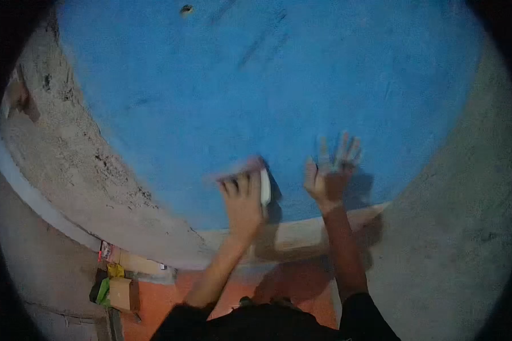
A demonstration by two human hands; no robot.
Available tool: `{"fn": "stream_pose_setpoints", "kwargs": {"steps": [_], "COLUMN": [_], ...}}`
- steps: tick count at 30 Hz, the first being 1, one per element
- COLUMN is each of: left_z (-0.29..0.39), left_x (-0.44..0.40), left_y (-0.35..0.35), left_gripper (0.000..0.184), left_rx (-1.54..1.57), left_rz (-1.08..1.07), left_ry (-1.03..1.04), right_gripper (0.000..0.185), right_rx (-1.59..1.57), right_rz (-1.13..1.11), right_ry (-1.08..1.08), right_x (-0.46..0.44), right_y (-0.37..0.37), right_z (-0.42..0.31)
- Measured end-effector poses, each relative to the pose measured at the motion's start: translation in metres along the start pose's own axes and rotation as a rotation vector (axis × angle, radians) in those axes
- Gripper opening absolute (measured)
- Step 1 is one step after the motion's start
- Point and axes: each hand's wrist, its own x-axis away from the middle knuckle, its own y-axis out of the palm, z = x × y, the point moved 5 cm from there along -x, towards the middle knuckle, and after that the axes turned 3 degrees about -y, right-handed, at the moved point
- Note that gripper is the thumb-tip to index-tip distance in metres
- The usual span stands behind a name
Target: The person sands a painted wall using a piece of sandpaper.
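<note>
My left hand (243,207) grips a flat rectangular block (265,184) with a pinkish top edge and a white side. Motion blurs the block's left end, and its exact kind is unclear. It is held at the lower part of a blue-painted wall (267,108), where it casts a shadow. To its right, my right hand (331,176) is raised with the fingers spread and holds nothing. Its fingertips are blurred, so whether they touch the blue surface is uncertain.
Bare, rough plaster (91,142) borders the blue area on the left, and a grey wall (444,244) on the right. At the lower left stands a cardboard box (121,292) beside yellow and green items. The floor (153,307) is orange.
</note>
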Motion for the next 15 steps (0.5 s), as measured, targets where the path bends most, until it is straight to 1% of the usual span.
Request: {"fn": "stream_pose_setpoints", "kwargs": {"steps": [3,4,7,8,9,10,12,13,14,15], "left_z": [0.012,0.019,0.024,0.030,0.035,0.039,0.043,0.043,0.042,0.037], "left_x": [-0.018,-0.087,-0.080,-0.044,0.000,0.017,-0.028,-0.062,-0.095,-0.107], "left_y": [-0.014,-0.079,-0.066,-0.033,0.007,0.021,-0.019,-0.046,-0.078,-0.081], "left_gripper": [0.082,0.081,0.081,0.078,0.082,0.082,0.082,0.083,0.085,0.089], "left_rx": [0.050,0.065,0.045,0.036,0.025,0.127,0.081,0.059,0.044,0.022], "left_rz": [0.059,0.198,0.363,0.095,0.093,0.014,0.047,0.059,0.224,0.302], "left_ry": [0.076,0.074,0.033,-0.074,0.013,0.015,0.025,0.038,0.064,0.103], "right_gripper": [0.047,0.046,0.045,0.045,0.045,0.047,0.054,0.052,0.051,0.049], "right_rx": [-0.047,-0.063,-0.113,-0.129,-0.144,-0.146,-0.144,-0.165,-0.181,-0.191], "right_rz": [0.015,0.013,-0.034,-0.042,-0.048,-0.058,-0.091,-0.079,-0.071,-0.067], "right_ry": [0.004,0.009,0.026,0.035,0.039,0.038,0.024,0.052,0.089,0.119], "right_x": [0.003,0.001,-0.004,-0.003,-0.002,0.001,0.008,0.008,0.012,0.015], "right_y": [0.001,0.001,-0.009,-0.011,-0.012,-0.014,-0.014,-0.012,-0.011,-0.010], "right_z": [0.001,0.002,0.000,0.000,0.002,0.006,0.013,0.013,0.012,0.015]}}
